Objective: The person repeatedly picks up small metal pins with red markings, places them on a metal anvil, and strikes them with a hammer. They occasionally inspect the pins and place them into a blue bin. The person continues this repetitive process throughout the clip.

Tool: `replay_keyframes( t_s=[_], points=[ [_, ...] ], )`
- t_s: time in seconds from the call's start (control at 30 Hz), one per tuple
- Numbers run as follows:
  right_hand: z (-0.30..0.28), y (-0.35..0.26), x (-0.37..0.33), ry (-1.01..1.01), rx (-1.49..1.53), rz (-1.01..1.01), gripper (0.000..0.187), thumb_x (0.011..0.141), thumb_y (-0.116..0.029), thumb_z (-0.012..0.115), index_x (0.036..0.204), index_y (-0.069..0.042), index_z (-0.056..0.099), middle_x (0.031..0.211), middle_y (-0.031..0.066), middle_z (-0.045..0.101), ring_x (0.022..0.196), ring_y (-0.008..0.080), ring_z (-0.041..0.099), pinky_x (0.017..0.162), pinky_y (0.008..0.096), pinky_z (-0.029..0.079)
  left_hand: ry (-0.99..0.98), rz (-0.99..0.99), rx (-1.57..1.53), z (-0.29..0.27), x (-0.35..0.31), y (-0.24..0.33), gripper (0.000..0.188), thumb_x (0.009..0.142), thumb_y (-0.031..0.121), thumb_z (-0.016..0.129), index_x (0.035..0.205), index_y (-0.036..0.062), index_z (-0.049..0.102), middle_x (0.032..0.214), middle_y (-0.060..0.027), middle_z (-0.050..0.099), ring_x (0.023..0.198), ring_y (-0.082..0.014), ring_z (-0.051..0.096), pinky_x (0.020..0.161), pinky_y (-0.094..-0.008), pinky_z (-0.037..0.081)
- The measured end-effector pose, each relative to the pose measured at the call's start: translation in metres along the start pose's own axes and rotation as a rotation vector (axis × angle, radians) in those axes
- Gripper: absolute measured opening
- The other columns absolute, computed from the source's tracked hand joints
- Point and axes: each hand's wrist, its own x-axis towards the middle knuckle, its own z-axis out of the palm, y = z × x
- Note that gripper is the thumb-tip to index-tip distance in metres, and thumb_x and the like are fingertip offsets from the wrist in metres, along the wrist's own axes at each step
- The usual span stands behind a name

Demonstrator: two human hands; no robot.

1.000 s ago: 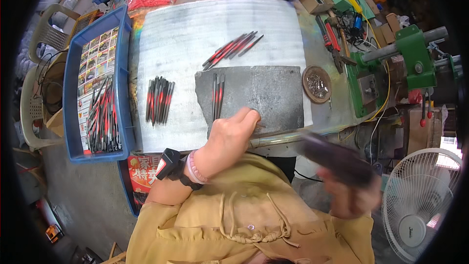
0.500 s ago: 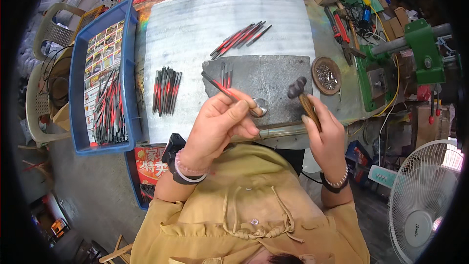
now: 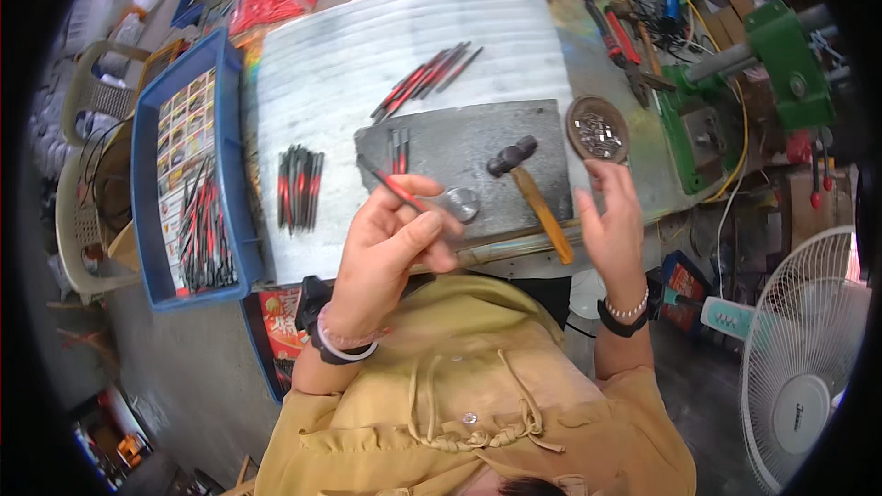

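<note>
My left hand point(image 3: 381, 241) grips a slim black-and-red tool point(image 3: 390, 186) between thumb and fingers; its black end points up and left over a grey stone slab point(image 3: 469, 142). A shiny round metal piece point(image 3: 462, 205) sits on the slab just beyond those fingers. The hammer point(image 3: 535, 202) lies loose, its dark head on the slab and its wooden handle reaching past the front edge. Fingers apart and holding nothing, my right hand point(image 3: 610, 231) is beside the round brown dish point(image 3: 577, 140) of small metal parts. Two similar tools point(image 3: 398, 151) lie on the slab's left part.
White foam sheeting point(image 3: 322, 64) carries two piles of black-and-red tools point(image 3: 299, 189), one left, one far point(image 3: 424, 81). A blue tray point(image 3: 241, 220) with more stands left. Pliers point(image 3: 625, 55) and a green machine point(image 3: 781, 64) are right; a fan point(image 3: 799, 358) stands lower right.
My right hand has let go of the hammer, which now lies on the slab, and has moved toward the dish. My left hand still holds its tool. The whole view has shifted slightly.
</note>
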Motion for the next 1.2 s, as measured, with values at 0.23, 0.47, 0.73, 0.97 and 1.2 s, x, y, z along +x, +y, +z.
replay_keyframes(
  t_s=[0.23,0.47,0.73,0.97,1.2],
  points=[
    [-0.019,0.132,0.03,0.142,-0.254,0.218,0.031,0.082,-0.011,0.063,0.109,0.003,0.059,0.097,0.0176,0.063,0.077,0.0281,0.062,0.074,0.0378,0.05,-0.032,0.054,0.042,0.006,0.001,-0.004,0.021,0.102,0.018,0.051,0.112,0.0007,0.055,0.093,-0.0123,0.067,0.066,-0.0124,0.065,0.061,-0.0234,0.055],
    [-0.017,0.141,0.067,-0.058,-0.319,0.192,0.04,0.078,-0.01,0.064,0.113,0.005,0.054,0.105,0.0266,0.062,0.099,0.044,0.059,0.087,0.048,0.047,0.039,0.028,0.161,0.012,-0.012,0.001,0.021,0.099,0.016,0.055,0.113,0.0003,0.057,0.087,-0.0104,0.068,0.063,-0.0111,0.063,0.057,-0.0211,0.051],
    [-0.032,0.162,0.088,-0.239,-0.334,0.223,0.03,0.075,-0.002,0.059,0.103,0.005,0.053,0.097,0.0273,0.063,0.097,0.0443,0.06,0.084,0.0475,0.047,-0.033,0.051,0.181,0.007,-0.019,0.005,0.031,0.102,0.026,0.05,0.113,-0.0022,0.057,0.076,-0.012,0.066,0.054,-0.0121,0.06,0.052,-0.0202,0.048],
    [-0.074,0.07,0.039,-0.047,0.63,0.378,0.011,0.093,-0.008,0.054,0.1,-0.001,0.058,0.074,0.0021,0.056,0.054,0.0069,0.05,0.047,0.0214,0.041,-0.076,0.143,0.365,0.002,-0.017,-0.002,0.023,0.1,0.014,0.053,0.112,-0.0034,0.063,0.089,-0.0053,0.065,0.083,-0.0095,0.062,0.077,-0.0234,0.05],
    [-0.03,-0.052,-0.015,-0.503,1.024,0.299,0.014,0.097,-0.011,0.053,0.104,0.002,0.055,0.088,0.0119,0.065,0.062,0.01,0.058,0.054,0.0207,0.047,-0.148,0.057,0.306,0.009,-0.01,-0.015,0.03,0.095,0.006,0.062,0.123,-0.0017,0.058,0.087,0.0028,0.061,0.078,-0.0031,0.053,0.072,-0.019,0.044]
  ],
)
